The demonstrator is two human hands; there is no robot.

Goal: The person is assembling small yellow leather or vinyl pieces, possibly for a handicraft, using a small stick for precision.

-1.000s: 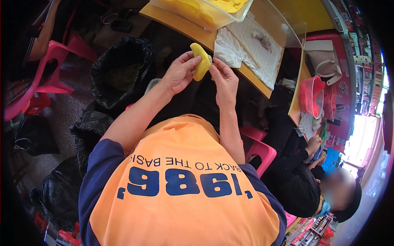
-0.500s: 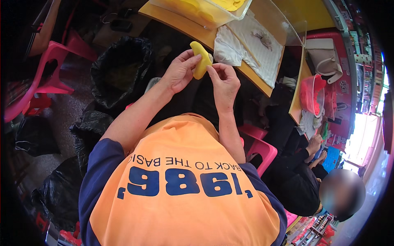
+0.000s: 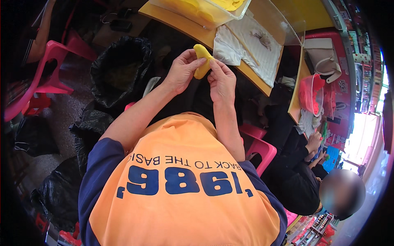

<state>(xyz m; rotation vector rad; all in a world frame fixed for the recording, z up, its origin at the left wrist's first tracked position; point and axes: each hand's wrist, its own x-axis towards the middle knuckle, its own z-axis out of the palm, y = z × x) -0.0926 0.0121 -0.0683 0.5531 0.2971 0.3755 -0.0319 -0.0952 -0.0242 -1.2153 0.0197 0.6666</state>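
A curved, elongated yellow piece [image 3: 200,51], smooth and rounded at its ends, is held up in front of my body; I cannot tell its exact kind. My left hand [image 3: 182,73] grips it from the left, thumb laid across its face and fingers behind. With thumb and forefinger pinched together, my right hand [image 3: 223,82] meets the right edge of the piece near its middle. Whatever lies between those fingertips is too small to make out.
Ahead stands a wooden table [image 3: 176,23] with a clear tub [image 3: 238,16] of yellow pieces and white cloth [image 3: 227,48]. A black bag [image 3: 119,69] gapes at left near a pink chair [image 3: 51,61]. Another person [image 3: 287,180] sits at right, by a tub of red pieces [image 3: 310,96].
My right hand has come in against the yellow piece, its fingertips now at the edge. The piece has shifted slightly right. The other person's hands have moved a little.
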